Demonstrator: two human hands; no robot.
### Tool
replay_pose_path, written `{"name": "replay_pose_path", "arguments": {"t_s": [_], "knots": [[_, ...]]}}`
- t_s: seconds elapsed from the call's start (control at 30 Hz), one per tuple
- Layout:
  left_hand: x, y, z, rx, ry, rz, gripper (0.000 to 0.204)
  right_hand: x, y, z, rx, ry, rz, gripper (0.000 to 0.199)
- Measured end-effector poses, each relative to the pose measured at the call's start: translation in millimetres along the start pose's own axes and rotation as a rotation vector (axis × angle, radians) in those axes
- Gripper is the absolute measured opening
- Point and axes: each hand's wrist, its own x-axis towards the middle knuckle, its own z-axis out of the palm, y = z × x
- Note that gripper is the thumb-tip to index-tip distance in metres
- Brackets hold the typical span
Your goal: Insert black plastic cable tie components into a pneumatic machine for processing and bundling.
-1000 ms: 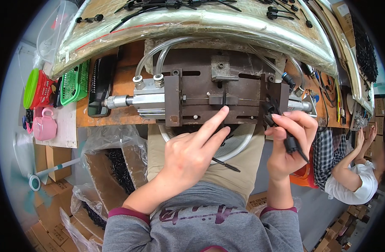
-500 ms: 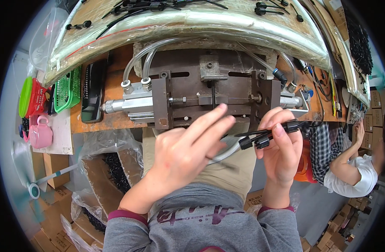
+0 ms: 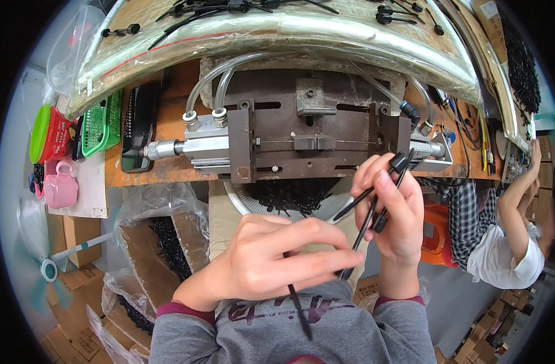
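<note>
My right hand (image 3: 394, 209) holds several thin black plastic rods (image 3: 367, 225) with round knobs, fanned between thumb and fingers. My left hand (image 3: 283, 252) is lower, in front of my shirt, its fingers curled around another black rod (image 3: 300, 312) whose ribbed end points down. A knob at the end of a rod from the right hand sits beside my left fingertips. Beyond both hands is a brown metal clamping fixture (image 3: 277, 164) with a small centre block (image 3: 314, 143) between two silver air cylinders (image 3: 207, 148). Under its front edge, a white tub (image 3: 241, 203) holds many black pieces.
More knobbed black rods (image 3: 238, 7) lie on the plastic-wrapped shelf (image 3: 277, 30) above the fixture. At left are a green basket (image 3: 101, 130), a black tray (image 3: 137, 130) and a pink cup (image 3: 61, 188). Open cartons (image 3: 147, 255) stand lower left. A person (image 3: 508, 242) works at right.
My left hand has come down and back from the fixture, a black rod now in its fingers. The dark rod at the centre block is gone. My right hand's rods have swung downward.
</note>
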Motion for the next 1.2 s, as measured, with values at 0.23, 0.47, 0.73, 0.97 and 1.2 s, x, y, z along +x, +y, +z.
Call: {"name": "replay_pose_path", "arguments": {"t_s": [0.23, 0.47, 0.73, 0.97, 1.2], "knots": [[-9.6, -8.9, -3.0, 0.107, 0.145, -0.183, 0.03, 1.4, 5.0, -8.2, -0.313, 0.185, -0.479, 0.022], [-14.3, -41.6, 25.9, 0.749, 0.111, -0.149, 0.027, 0.3, 8.1, -9.6, -0.49, 0.187, -0.631, 0.025], [-2.7, -36.9, 26.8, 0.813, 0.079, -0.219, 0.024, -4.3, 10.6, -12.6, -0.558, 0.22, -0.652, 0.028], [-0.7, -32.2, 22.8, 0.755, 0.025, -0.271, 0.029, -1.2, 11.9, -13.8, -0.989, 0.255, -0.861, 0.027], [10.8, 0.3, 20.9, 0.148, 0.184, -0.175, 0.042, -3.6, 19.9, 1.1, -1.177, -0.01, -0.816, 0.034]]}}
